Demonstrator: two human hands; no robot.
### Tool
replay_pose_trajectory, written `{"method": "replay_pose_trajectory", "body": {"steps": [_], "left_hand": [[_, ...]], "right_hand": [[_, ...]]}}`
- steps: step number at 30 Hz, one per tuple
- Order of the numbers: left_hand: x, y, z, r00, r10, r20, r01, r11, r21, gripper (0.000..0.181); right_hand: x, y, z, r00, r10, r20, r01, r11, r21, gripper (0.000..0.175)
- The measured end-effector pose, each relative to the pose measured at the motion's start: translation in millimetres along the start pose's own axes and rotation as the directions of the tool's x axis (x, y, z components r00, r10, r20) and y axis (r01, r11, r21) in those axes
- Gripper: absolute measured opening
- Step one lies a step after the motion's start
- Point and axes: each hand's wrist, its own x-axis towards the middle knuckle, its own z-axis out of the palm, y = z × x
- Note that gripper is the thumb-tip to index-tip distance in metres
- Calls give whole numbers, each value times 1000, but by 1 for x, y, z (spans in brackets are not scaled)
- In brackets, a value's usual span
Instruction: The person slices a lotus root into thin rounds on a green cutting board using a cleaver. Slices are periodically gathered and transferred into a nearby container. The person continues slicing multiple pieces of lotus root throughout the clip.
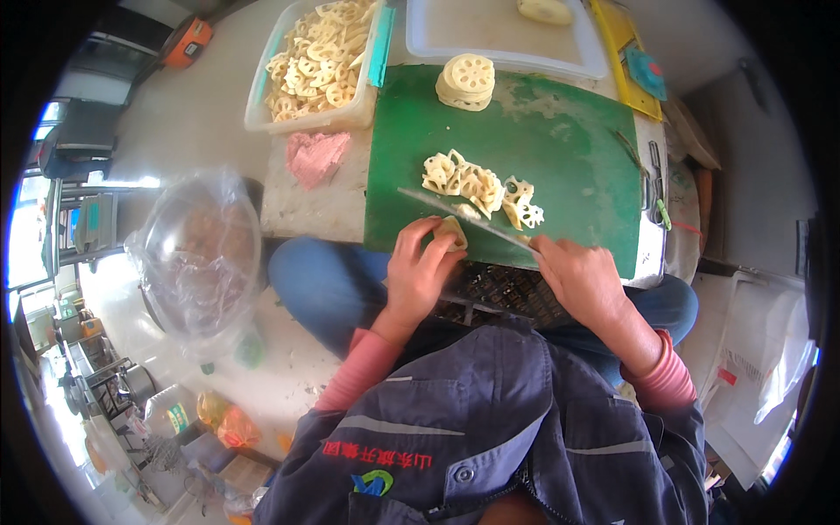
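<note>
My left hand (423, 266) grips a piece of lotus root (451, 233) at the near edge of the green cutting board (577, 144). A kitchen knife (469, 220) is in my right hand (581, 272), its blade slanting up and left across the board, beyond the held piece. Cut lotus root pieces (482, 187) lie in a loose heap just past the blade. Farther back on the board stands a stack of round lotus root slices (466, 82). Part of the held piece is hidden by my fingers.
At the back left a plastic tub (254, 98) holds many cut slices, with a pink cloth (317, 157) near it. A white tray (505, 56) with a whole lotus root piece and a yellow slicer (623, 59) are behind. Scissors (656, 184) lie right; a plastic-covered bowl (200, 256) stands left.
</note>
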Motion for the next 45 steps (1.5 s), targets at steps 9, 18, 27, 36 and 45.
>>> {"method": "replay_pose_trajectory", "body": {"steps": [9, 18, 27, 36, 45], "left_hand": [[-2, 6, -21, 1000, 2, 8, -3, 989, 147, 31], [1, -1, -24, 1000, -5, 13, 3, 990, 141, 34], [-6, -4, -21, 998, -59, -22, 60, 997, 39, 27], [-3, -5, -20, 1000, -1, 13, 0, 991, 137, 34], [-2, -10, -21, 1000, -16, 20, 14, 996, 90, 32]], "right_hand": [[-29, -13, -15, 986, 26, 166, -27, 1000, 5, 25], [-17, -31, -19, 993, -33, 109, 40, 998, -57, 24], [14, -21, 14, 990, 14, 139, -19, 999, 31, 9], [-21, -22, -18, 990, 1, 140, 6, 999, -50, 17], [4, -30, 6, 992, -41, 118, 51, 995, -89, 15]]}}
